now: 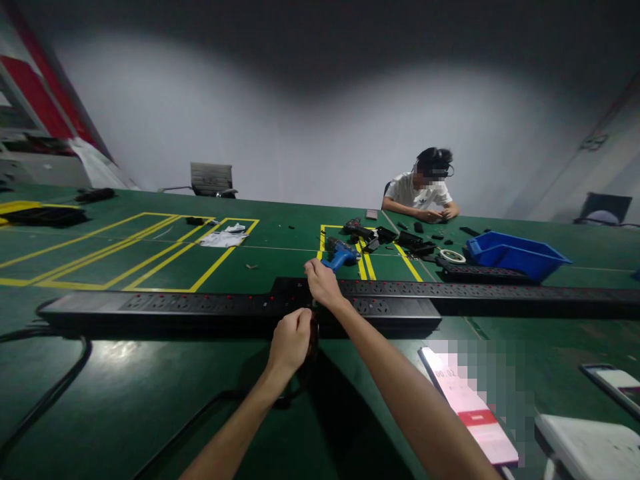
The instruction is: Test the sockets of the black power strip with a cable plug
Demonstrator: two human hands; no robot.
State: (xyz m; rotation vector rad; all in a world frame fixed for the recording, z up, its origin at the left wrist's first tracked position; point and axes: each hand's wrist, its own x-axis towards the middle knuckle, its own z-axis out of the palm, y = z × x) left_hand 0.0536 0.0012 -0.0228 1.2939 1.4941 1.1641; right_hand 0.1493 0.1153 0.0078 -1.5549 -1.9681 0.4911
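A pale wall, dark towards the top, stands behind a long green counter (280, 260) marked out with yellow tape lines (150, 257). A grey chair (211, 179) stands at its far side, and farther right a person (420, 193) in a white top sits with forearms on the counter.

Across the near part of the counter lie two long black power strips with rows of sockets and small red dots: the front strip (175, 312) reaches well to the left, and the rear strip (500, 293) runs off to the right, the two overlapping side by side in the middle. The left hand (291, 339) is closed, fingers curled in, at the near edge of the front strip, beside a dark cable loop (314, 340). The right hand (323, 283) is also closed narrow, raised a little farther forward over the strips. What either one pinches is hidden by the fingers.

Just beyond the right hand is a blue power drill (343, 255), with black parts (387, 237) scattered to its right, then a pale ring (452, 256) and a blue bin (515, 253). White papers (225, 236) lie on the left half. Black cable (75, 370) curves at the near left; a phone (467, 408) with a pink screen lies at the near right.
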